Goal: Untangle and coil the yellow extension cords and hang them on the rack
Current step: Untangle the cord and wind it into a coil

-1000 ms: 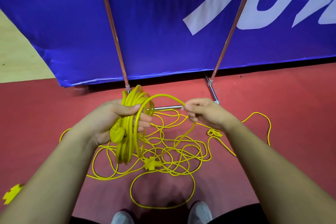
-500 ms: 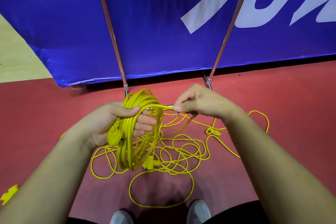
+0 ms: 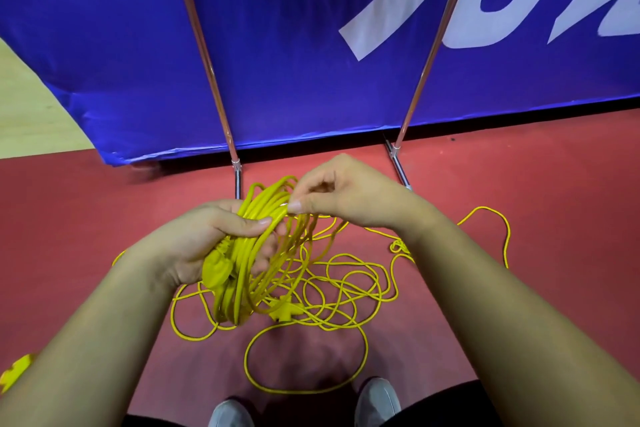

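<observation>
Two hands meet above the red floor: your left hand clenches round the coiled yellow cord, its plug lying against the palm, while your right hand pinches a strand at the top of the coil between thumb and forefinger. Most of the remaining cord lies in loose tangled loops on the floor just beyond your shoes, in front of the two slanted poles of the rack and the blue banner.
</observation>
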`<action>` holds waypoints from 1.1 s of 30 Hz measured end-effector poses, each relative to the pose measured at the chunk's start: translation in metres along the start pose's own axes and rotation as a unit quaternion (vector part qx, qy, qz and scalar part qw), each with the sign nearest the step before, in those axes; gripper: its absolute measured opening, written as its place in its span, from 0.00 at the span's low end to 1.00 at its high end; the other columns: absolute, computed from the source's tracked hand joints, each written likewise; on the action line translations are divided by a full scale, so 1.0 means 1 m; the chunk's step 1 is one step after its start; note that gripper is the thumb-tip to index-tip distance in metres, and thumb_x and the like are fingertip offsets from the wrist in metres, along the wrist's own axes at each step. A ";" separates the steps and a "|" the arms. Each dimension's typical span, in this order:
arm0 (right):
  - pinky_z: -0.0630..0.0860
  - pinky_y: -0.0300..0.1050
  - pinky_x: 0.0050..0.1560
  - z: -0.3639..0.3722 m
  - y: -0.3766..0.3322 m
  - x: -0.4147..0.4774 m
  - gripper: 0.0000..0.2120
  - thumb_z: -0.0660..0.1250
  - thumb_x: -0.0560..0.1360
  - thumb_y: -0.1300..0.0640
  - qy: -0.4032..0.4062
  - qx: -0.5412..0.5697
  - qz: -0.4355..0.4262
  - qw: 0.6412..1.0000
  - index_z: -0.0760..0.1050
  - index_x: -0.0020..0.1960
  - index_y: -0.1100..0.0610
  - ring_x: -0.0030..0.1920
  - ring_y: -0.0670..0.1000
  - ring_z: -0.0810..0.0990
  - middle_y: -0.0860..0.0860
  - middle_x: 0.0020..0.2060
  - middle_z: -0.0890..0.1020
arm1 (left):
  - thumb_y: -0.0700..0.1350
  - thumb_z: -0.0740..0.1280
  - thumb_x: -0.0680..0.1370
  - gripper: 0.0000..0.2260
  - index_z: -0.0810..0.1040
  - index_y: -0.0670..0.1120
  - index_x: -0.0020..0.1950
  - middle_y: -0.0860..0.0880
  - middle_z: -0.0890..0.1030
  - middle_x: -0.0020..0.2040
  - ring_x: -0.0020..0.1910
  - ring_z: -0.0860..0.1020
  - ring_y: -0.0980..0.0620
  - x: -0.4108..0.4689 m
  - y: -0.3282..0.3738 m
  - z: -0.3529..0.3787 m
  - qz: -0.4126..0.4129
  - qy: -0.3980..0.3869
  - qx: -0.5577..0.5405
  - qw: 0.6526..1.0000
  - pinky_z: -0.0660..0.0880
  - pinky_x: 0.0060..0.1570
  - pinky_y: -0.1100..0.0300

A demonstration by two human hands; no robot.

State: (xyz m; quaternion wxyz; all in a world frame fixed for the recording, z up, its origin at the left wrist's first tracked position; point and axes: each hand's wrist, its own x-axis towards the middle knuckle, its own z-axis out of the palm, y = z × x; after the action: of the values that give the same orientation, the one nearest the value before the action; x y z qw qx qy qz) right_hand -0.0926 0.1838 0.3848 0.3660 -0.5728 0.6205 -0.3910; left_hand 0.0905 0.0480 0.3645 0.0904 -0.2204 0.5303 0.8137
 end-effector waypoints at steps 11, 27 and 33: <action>0.73 0.44 0.43 -0.006 0.086 -0.018 0.03 0.66 0.78 0.58 0.062 0.136 0.142 0.979 0.79 0.49 0.56 0.36 0.51 0.77 0.51 0.33 0.78 | 0.49 0.74 0.71 0.30 0.71 0.32 0.64 0.37 0.80 0.47 0.39 0.82 0.43 0.005 -0.008 -0.036 0.044 0.116 -0.036 0.992 0.78 0.42 0.50; 0.67 0.35 0.33 -0.003 0.029 0.003 0.11 0.71 0.75 0.59 0.057 -0.013 0.039 0.998 0.79 0.40 0.67 0.30 0.41 0.71 0.48 0.28 0.76 | 0.45 0.79 0.64 0.14 0.79 0.40 0.42 0.50 0.70 0.26 0.20 0.68 0.57 -0.006 0.005 0.001 0.081 -0.052 -0.117 0.989 0.68 0.24 0.63; 0.62 0.37 0.35 -0.003 0.116 -0.013 0.12 0.69 0.77 0.59 0.025 -0.047 0.166 0.985 0.74 0.44 0.69 0.32 0.41 0.64 0.51 0.33 0.68 | 0.46 0.76 0.68 0.10 0.79 0.42 0.42 0.51 0.73 0.27 0.23 0.73 0.55 -0.013 0.013 -0.006 0.143 -0.066 -0.150 0.976 0.72 0.27 0.63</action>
State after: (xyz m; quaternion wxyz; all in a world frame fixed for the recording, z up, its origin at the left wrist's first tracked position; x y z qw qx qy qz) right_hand -0.1434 0.2015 0.2815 0.3828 -0.4683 0.7335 -0.3099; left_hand 0.0987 0.0383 0.3791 -0.0258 -0.0992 0.4207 0.9014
